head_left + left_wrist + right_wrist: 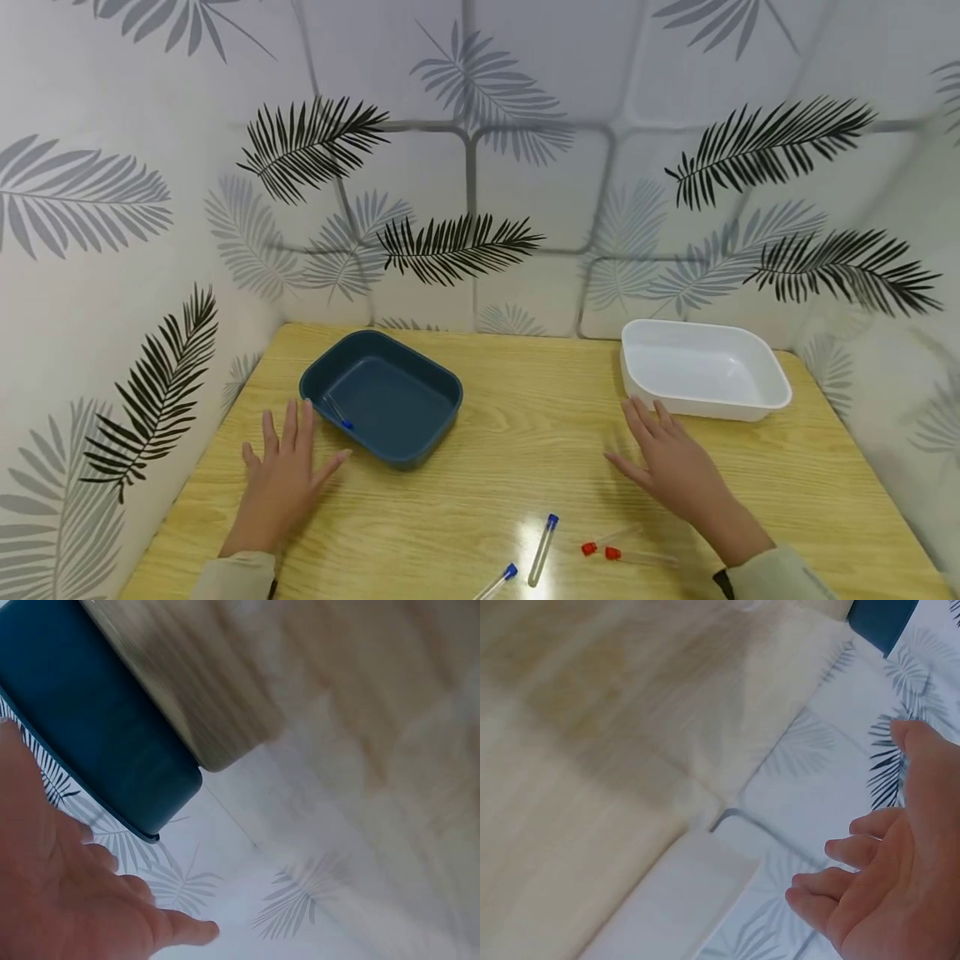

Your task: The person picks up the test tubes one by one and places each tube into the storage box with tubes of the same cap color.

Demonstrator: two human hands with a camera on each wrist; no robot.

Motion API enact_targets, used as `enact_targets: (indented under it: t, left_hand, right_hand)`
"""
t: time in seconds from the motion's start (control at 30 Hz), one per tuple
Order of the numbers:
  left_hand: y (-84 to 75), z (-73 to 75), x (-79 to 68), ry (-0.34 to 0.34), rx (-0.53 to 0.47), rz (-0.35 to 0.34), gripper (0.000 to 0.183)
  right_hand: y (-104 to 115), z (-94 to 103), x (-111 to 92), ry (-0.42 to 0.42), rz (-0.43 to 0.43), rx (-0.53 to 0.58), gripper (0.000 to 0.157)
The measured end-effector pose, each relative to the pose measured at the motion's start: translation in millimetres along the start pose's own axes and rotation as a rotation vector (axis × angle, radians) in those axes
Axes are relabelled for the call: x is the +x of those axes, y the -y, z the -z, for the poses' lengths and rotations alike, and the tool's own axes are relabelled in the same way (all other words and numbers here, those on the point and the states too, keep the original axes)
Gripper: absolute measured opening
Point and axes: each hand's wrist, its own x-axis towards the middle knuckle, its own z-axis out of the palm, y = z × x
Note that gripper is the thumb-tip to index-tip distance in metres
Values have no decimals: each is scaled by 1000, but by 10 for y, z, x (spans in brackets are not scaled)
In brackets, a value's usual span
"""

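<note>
My left hand [281,479] is spread beside the near left side of a dark blue tray [420,446], holding nothing. Inside that tray lies a clear tube with a blue cap [347,424], against its left wall. Fingers extended and empty, my right hand [675,467] is just in front of a white tray [705,408]. Between the hands, near the front of the table, lie two blue-capped tubes, one tube [540,552] whole in view and another tube [497,582] cut by the lower edge. To their right lie two red-capped tubes, a nearer tube [637,556] and a farther tube [611,537].
The wooden table [525,417] runs back to a wall [525,183] papered with leaf prints. Side walls stand close at the left and right. The dark blue tray sits at the back left, the white tray at the back right.
</note>
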Motion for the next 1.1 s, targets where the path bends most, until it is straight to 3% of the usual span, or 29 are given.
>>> enact_targets:
  t: [0.23,0.5,0.67,0.83,1.1]
  left_hand:
    - [8,-34,170,-16,-98,-28,93]
    - [112,-67,325,-31,-105,-22,90]
    - [154,-66,395,63,-188,3,91]
    - [152,-67,454,124,-232,17,92]
    - [139,-70,510,108,-199,13,94]
  right_hand:
    - [290,26,320,11,135,-20,78]
    - [791,-34,763,5,313,-100,71]
    - [1103,-109,1018,53,407,-137,68]
    - [1306,-218,1200,84,424,-154,67]
    - [1420,-368,1307,156,381,-116,67]
